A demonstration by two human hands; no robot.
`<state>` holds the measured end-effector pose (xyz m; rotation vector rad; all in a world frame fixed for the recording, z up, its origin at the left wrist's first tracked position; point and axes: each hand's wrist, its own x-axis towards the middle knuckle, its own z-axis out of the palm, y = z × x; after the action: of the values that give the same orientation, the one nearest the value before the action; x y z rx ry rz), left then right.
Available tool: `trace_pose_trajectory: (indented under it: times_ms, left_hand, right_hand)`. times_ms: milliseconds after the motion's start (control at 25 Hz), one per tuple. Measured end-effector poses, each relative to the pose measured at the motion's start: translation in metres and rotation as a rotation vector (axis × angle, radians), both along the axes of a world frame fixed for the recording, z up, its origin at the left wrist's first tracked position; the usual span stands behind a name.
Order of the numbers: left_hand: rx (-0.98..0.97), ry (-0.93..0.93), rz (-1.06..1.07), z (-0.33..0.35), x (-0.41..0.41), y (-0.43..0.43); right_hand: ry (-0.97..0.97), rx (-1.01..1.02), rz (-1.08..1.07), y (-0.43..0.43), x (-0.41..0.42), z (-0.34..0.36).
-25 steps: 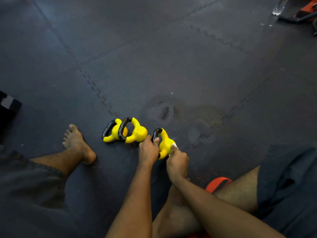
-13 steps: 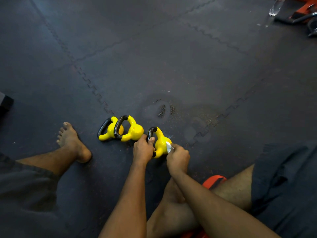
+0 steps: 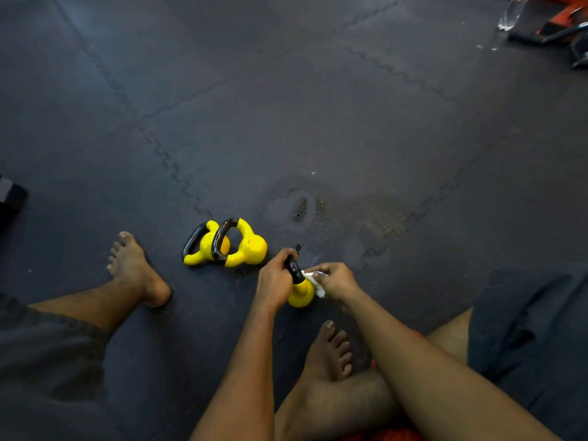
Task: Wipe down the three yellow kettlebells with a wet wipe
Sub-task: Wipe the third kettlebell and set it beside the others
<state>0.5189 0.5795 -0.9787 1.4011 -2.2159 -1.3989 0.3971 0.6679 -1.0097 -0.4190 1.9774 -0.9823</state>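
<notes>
Head cam has you sitting on the floor (image 3: 318, 106), dark foam mats with jigsaw seams, legs out in front. Your left hand (image 3: 274, 281) is wrapped tight around the black handle of one yellow kettlebell (image 3: 300, 294), which sits between both hands just ahead of your right foot (image 3: 331, 351). Your right hand (image 3: 337, 280) has the white wet wipe (image 3: 316, 283) pinched in its fingers and pressed against the kettlebell's side, right by the neck. The other two kettlebells (image 3: 222, 245) lie on their sides on the mat to the left, touching each other, between the one you're holding and your left foot (image 3: 136, 268). Some orange and black gear (image 3: 563, 30) is off in the far right corner.
</notes>
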Motion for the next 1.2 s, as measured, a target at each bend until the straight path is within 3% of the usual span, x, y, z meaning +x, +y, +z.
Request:
trace_pose_trajectory:
  times_ms: [200,320,480,840,1120,1200]
  left_hand:
    - [0.107,0.053,0.144,0.006,0.005,-0.013]
    - [0.039,-0.004,0.096,0.007,0.012,-0.008]
    - [-0.032,-0.048,0.077,0.002,0.017,-0.010]
    - [-0.035,-0.056,-0.013,0.007,0.024,-0.009]
    - [-0.025,-0.048,0.014,0.008,0.028,-0.011]
    - [-0.005,-0.052,0.033,0.008,0.031,-0.012]
  right_hand:
    - [0.124,0.014,0.046,0.004,0.013,-0.006]
    - [0.226,0.043,0.030,0.002,0.027,-0.008]
    - [0.434,-0.012,0.193,0.002,0.045,-0.011]
    - [0.330,-0.003,0.121,-0.002,0.029,-0.011]
    - [0.686,-0.075,0.470,0.002,0.060,0.005]
    - [0.715,-0.082,0.472,0.004,0.062,0.007]
